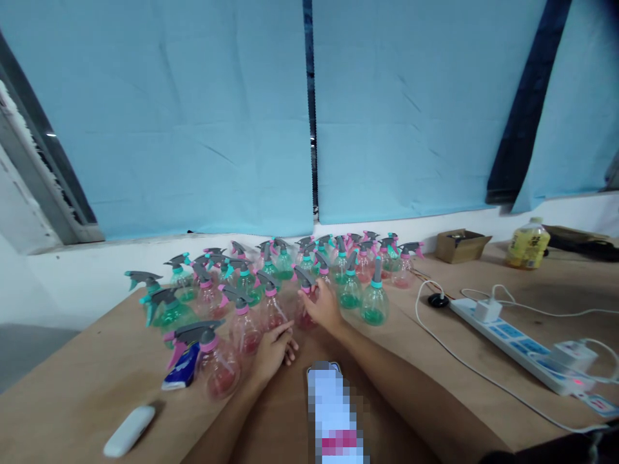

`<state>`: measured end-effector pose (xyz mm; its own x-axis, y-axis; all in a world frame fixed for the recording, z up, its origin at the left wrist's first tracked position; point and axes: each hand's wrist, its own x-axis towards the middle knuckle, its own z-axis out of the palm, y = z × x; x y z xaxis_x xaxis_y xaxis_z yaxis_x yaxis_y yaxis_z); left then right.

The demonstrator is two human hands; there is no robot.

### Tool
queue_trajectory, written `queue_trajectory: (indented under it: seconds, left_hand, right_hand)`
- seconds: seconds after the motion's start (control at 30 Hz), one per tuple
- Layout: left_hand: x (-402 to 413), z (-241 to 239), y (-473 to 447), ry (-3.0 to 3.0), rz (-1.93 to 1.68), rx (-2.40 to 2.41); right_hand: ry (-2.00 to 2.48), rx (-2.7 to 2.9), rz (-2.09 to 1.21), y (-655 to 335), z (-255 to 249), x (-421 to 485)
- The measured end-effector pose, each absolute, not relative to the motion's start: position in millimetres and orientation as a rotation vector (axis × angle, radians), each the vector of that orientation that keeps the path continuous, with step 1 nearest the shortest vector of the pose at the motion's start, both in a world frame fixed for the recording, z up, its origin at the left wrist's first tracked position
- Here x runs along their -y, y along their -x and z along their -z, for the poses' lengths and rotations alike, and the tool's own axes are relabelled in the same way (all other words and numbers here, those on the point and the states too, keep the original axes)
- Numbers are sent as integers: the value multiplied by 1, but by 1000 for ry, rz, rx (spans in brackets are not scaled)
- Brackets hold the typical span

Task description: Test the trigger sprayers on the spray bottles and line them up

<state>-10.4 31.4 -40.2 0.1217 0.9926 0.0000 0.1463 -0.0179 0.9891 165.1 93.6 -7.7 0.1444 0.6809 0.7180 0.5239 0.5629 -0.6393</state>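
Several clear spray bottles with grey triggers and pink or teal collars [271, 277] stand crowded at the far middle of the wooden table [97, 393]. My right hand [323, 307] is closed around a pink-tinted spray bottle [305, 303] at the near edge of the group. My left hand [275, 350] rests on the table just in front of the bottles, fingers loosely curled and pointing right, with nothing visible in it. A phone [333, 412], its screen blurred, lies between my forearms.
A white oblong object [129, 430] lies near the front left. A blue packet [182, 368] sits beside a near bottle. A white power strip [520, 347] with plugs and cables runs along the right. A small cardboard box [461, 245] and a yellow bottle [528, 243] stand far right.
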Motion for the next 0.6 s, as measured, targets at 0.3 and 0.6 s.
queue_trajectory:
  seconds: [0.3,0.6]
  left_hand:
    - [-27,34,8,-1419,-1025,-1242]
    - [-24,28,6,-1423,-1014,-1254]
  right_hand:
    - [802,1575,-452,-169,-21,-109]
    - [707,1629,-856,-168,-22,-120]
